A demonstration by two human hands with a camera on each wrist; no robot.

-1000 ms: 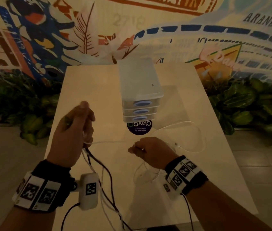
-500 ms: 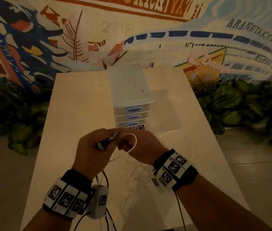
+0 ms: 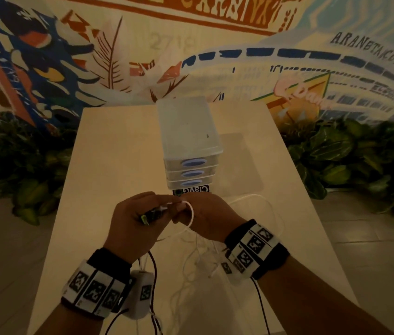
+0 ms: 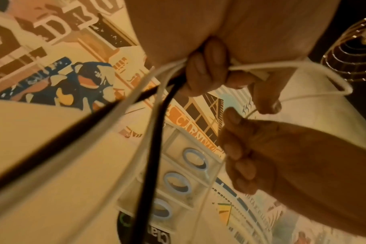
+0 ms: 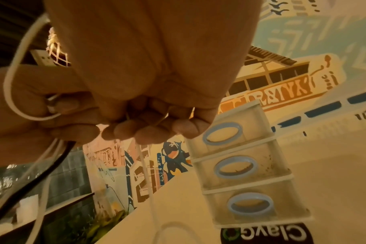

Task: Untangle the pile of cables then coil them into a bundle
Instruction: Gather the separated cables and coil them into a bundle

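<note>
My two hands meet over the near middle of the pale table (image 3: 118, 146). My left hand (image 3: 135, 221) grips a bunch of cables: a black cable (image 4: 155, 148) and white strands (image 4: 136, 92) that hang down from the fist. My right hand (image 3: 205, 221) pinches a thin white cable (image 3: 191, 213), which makes a small loop between the two hands. In the right wrist view that loop (image 5: 11, 79) curves round my left hand's fingers. More white cable (image 3: 263, 204) lies loose on the table to the right and under my wrists.
A stack of three clear drawers with blue ring handles (image 3: 191, 153) stands just beyond my hands, a dark round sticker (image 3: 191, 191) at its foot. Leafy plants (image 3: 360, 160) flank the table on both sides, in front of a painted mural wall.
My hands were apart with a white cable stretched between them. They came together, and a small loop of white cable formed between them. In the last half second little moved.
</note>
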